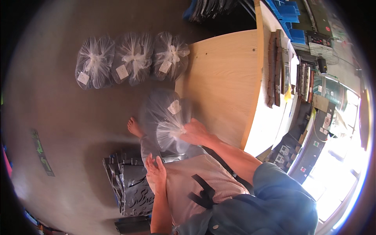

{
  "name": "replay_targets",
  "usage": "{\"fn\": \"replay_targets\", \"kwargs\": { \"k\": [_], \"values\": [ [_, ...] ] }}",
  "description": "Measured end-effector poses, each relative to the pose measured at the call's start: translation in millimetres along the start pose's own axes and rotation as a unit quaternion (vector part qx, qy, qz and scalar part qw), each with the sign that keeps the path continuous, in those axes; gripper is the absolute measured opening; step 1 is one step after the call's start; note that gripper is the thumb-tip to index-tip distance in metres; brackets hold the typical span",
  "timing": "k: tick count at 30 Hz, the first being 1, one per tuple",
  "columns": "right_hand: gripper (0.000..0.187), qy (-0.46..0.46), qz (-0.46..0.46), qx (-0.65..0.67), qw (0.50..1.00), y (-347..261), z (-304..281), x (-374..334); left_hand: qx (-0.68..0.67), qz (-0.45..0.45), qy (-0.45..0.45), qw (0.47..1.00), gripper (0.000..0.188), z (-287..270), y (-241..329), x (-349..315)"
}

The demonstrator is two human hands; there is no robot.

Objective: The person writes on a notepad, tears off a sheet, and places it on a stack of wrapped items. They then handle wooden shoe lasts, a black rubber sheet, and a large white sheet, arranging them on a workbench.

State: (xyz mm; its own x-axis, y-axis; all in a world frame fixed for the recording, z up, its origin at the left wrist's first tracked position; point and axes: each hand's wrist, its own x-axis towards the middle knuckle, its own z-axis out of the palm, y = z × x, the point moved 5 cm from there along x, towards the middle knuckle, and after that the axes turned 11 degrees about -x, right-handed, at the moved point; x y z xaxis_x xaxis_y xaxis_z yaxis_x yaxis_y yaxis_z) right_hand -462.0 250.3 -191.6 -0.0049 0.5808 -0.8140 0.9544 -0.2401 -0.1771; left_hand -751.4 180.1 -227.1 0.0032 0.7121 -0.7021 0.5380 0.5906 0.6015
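My right hand is closed round the gathered neck of a clear plastic bag, which hangs in front of my lap. A white paper label shows on the bag's side; what it contains is hard to make out, and its outline is slightly blurred. My left hand is raised over my thigh, fingers apart and holding nothing, a short way from the bag. Farther off, three similar clear bags stand in a row on the floor: a left bag, a middle bag and a right bag, each knotted and labelled.
A light wooden panel rises to the right of the bags. Folded dark plastic sheets are stacked beside my left leg. A green arrow sign marks the floor at left. Dark strips lie on the white surface at right.
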Motion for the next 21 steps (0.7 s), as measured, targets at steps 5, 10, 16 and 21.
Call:
{"fn": "replay_targets", "kwargs": {
  "k": [5, 10, 16, 21],
  "values": [
    [0.033, 0.118, 0.073, 0.045, 0.989, 9, -97, -74, -0.136, 0.005, -0.107, 0.985, 0.076, 38, 41, -3],
    [0.030, 0.242, 0.027, 0.001, 0.970, 25, -159, -92, -0.448, -0.233, -0.104, 0.857, 0.081, 74, 107, 14],
    [0.035, 0.315, 0.057, -0.050, 0.946, 69, -207, -60, -0.372, -0.043, -0.210, 0.903, 0.078, 98, 172, 59],
    [0.038, 0.312, 0.139, -0.057, 0.938, 120, -237, 1, -0.353, -0.078, -0.206, 0.909, 0.071, 101, 104, 35]
  ]
}}
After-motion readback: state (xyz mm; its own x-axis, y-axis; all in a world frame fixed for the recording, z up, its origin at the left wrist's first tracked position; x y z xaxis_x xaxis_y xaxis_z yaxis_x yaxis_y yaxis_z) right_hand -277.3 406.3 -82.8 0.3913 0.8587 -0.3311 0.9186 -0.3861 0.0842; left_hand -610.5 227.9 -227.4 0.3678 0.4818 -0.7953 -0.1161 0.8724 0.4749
